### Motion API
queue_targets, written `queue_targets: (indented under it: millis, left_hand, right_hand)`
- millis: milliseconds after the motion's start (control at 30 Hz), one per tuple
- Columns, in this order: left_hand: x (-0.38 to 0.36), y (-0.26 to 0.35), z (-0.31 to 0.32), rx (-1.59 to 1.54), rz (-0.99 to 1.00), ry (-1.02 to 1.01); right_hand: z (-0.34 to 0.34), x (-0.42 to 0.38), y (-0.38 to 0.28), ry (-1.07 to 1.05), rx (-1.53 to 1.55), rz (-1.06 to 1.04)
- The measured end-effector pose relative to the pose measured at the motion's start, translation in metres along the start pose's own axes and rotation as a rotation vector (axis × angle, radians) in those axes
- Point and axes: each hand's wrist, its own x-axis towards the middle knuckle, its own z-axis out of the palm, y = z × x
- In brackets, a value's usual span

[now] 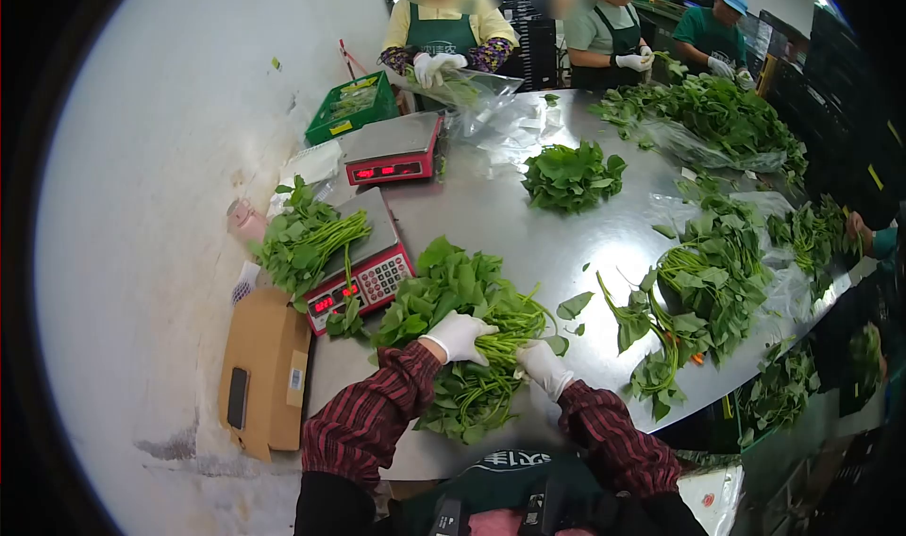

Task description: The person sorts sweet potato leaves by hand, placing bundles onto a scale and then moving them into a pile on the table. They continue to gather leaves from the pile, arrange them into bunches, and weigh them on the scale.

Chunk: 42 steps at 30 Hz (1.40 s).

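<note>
My left hand (458, 337), in a white glove, is closed over the stems of a leafy green bunch (444, 281) at the table's near side. My right hand (545, 367), also gloved, pinches the stem ends on the right of the same pile. More leaves (469, 409) of these greens lie below and between my hands. Just left of the pile stands a red scale (389, 276) with lit digits. Another bunch of greens (307, 239) lies across its metal pan, stems pointing right.
A second red scale (394, 149) and a green basket (354, 108) stand farther back. Greens (572, 177) sit mid-table, with larger heaps (717, 272) along the right. A cardboard box (264, 366) carries a phone (239, 397) at left. Several co-workers handle greens around the metal table (491, 215).
</note>
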Motion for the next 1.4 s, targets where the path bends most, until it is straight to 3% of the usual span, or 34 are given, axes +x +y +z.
queue_targets:
  millis: [133, 233, 433, 567, 633, 700, 767, 833, 900, 967, 1033, 1067, 1100, 1167, 1233, 1300, 1367, 1400]
  left_hand:
    - [0.010, -0.003, 0.019, 0.055, -0.147, 0.207]
    - [0.023, -0.004, 0.025, 0.121, -0.190, 0.033]
    - [0.007, -0.007, 0.016, 0.071, -0.087, 0.163]
    - [-0.018, -0.019, 0.007, -0.324, -0.120, 0.500]
    - [-0.030, -0.030, -0.001, -0.632, -0.199, 0.570]
    - [-0.041, -0.035, -0.016, -0.887, -0.135, 0.657]
    - [-0.050, -0.044, -0.023, -1.137, -0.076, 0.697]
    - [-0.057, -0.048, -0.028, -1.092, -0.075, 0.693]
    - [-0.061, -0.046, -0.030, -1.112, -0.046, 0.697]
    - [-0.058, -0.049, -0.022, -1.212, -0.044, 0.590]
    - [-0.059, -0.043, -0.019, -1.318, -0.014, 0.457]
    - [-0.056, -0.040, -0.013, -1.189, 0.030, 0.471]
    - [-0.051, -0.047, 0.000, -1.061, -0.026, 0.482]
    - [-0.052, -0.040, -0.002, -1.007, -0.120, 0.565]
    - [-0.059, -0.039, -0.012, -1.041, -0.130, 0.660]
    - [-0.065, -0.048, -0.021, -1.205, -0.094, 0.809]
    - [-0.084, -0.065, -0.033, -1.293, -0.108, 0.911]
    - [-0.090, -0.078, -0.031, -1.406, -0.085, 0.955]
  right_hand:
    - [-0.002, -0.002, -0.006, -0.124, 0.231, -0.021]
    - [0.003, -0.003, -0.009, 0.024, 0.194, -0.047]
    - [-0.028, -0.008, 0.009, 0.187, 0.096, 0.033]
    - [-0.023, -0.021, -0.005, 0.260, 0.161, 0.017]
    - [-0.013, -0.031, -0.021, 0.219, 0.130, -0.002]
    - [0.004, -0.035, -0.038, 0.166, 0.094, -0.021]
    - [0.024, -0.036, -0.055, 0.078, 0.087, -0.151]
    - [0.042, -0.030, -0.069, 0.042, 0.046, -0.138]
    - [0.059, -0.011, -0.071, 0.123, -0.047, -0.380]
    - [0.070, 0.006, -0.078, 0.096, -0.047, -0.305]
    - [0.079, 0.022, -0.081, 0.140, -0.350, -0.444]
    - [0.085, 0.027, -0.081, 0.284, -0.511, -0.785]
    - [0.085, 0.032, -0.079, 0.282, -0.510, -0.787]
    - [0.079, 0.032, -0.088, 0.277, -0.853, -0.893]
    - [0.069, 0.024, -0.105, 0.430, -0.915, -0.879]
    - [0.058, 0.015, -0.113, 0.643, -0.592, -0.800]
    - [0.046, 0.009, -0.118, 0.669, -0.395, -0.642]
    - [0.044, 0.013, -0.111, 0.682, -0.515, -0.619]
